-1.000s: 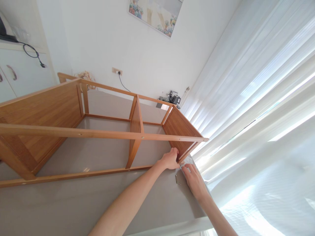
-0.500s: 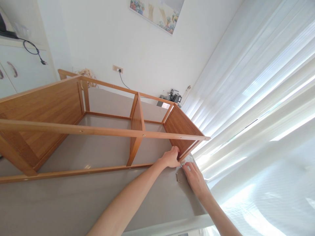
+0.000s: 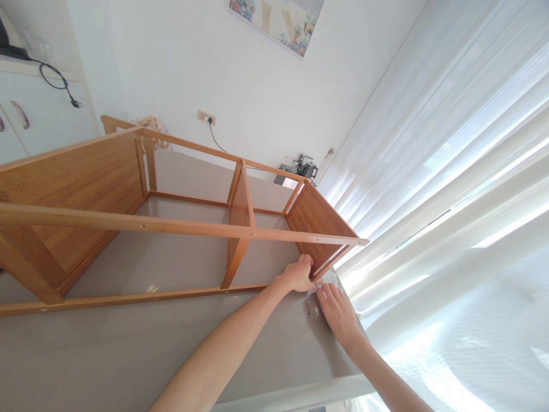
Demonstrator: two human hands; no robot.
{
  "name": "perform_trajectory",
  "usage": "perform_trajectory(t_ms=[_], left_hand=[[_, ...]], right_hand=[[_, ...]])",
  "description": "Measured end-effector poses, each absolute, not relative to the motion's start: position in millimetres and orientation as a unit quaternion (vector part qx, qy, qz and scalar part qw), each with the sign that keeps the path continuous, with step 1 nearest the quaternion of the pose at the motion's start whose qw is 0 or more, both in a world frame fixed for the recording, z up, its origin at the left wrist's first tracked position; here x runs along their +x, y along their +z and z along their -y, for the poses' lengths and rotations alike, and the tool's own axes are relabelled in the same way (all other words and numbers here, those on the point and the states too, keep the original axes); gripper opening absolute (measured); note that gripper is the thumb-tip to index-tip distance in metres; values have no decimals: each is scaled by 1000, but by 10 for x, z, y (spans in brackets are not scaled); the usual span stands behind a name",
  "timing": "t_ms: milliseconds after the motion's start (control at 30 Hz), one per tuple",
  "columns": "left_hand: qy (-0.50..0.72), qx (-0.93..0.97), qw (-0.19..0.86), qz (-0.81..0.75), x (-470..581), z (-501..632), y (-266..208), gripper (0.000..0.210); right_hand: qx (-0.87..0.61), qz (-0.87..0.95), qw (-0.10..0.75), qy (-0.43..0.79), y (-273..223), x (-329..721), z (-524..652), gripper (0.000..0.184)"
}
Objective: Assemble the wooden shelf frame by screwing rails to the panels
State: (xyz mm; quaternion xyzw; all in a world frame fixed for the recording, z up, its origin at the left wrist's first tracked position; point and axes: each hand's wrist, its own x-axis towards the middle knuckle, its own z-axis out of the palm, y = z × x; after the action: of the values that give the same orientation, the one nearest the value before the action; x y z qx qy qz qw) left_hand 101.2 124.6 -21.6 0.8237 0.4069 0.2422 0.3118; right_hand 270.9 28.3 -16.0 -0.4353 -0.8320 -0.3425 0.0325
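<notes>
A wooden shelf frame (image 3: 193, 227) lies on its side on the grey-covered table (image 3: 266, 355). Around the lower rail's right end, at the corner by the end panel (image 3: 323, 220), my left hand (image 3: 299, 273) is closed. My right hand (image 3: 338, 309) is just beyond that corner, fingers pinched on a thin metal piece (image 3: 316, 286) that looks like a hex key and meets the rail's end. Its tip is too small to make out. Several loose bolts (image 3: 310, 310) lie on the table just left of my right hand.
Sheer white curtains (image 3: 429, 229) hang close along the table's right edge. Behind the frame are a black kettle (image 3: 309, 169) and a wall socket (image 3: 206, 117) with a plugged-in cable. A white cabinet (image 3: 38, 114) stands at the far left.
My right hand has shifted slightly, its fingers closing more over the metal piece. My left hand keeps its hold on the corner, and the frame stays in place.
</notes>
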Motion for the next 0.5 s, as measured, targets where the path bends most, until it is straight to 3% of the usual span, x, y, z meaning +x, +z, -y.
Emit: perform_trajectory(t_ms=[233,500], left_hand=[[237,825,307,-410,1024,-1264,-228,56],[233,826,310,-408,1004,-1249,-203,57]], right_hand=[[-426,835,16,-349,-163,2650,-298,34],[-468,836,45,-283,-80,2763,-267,23]])
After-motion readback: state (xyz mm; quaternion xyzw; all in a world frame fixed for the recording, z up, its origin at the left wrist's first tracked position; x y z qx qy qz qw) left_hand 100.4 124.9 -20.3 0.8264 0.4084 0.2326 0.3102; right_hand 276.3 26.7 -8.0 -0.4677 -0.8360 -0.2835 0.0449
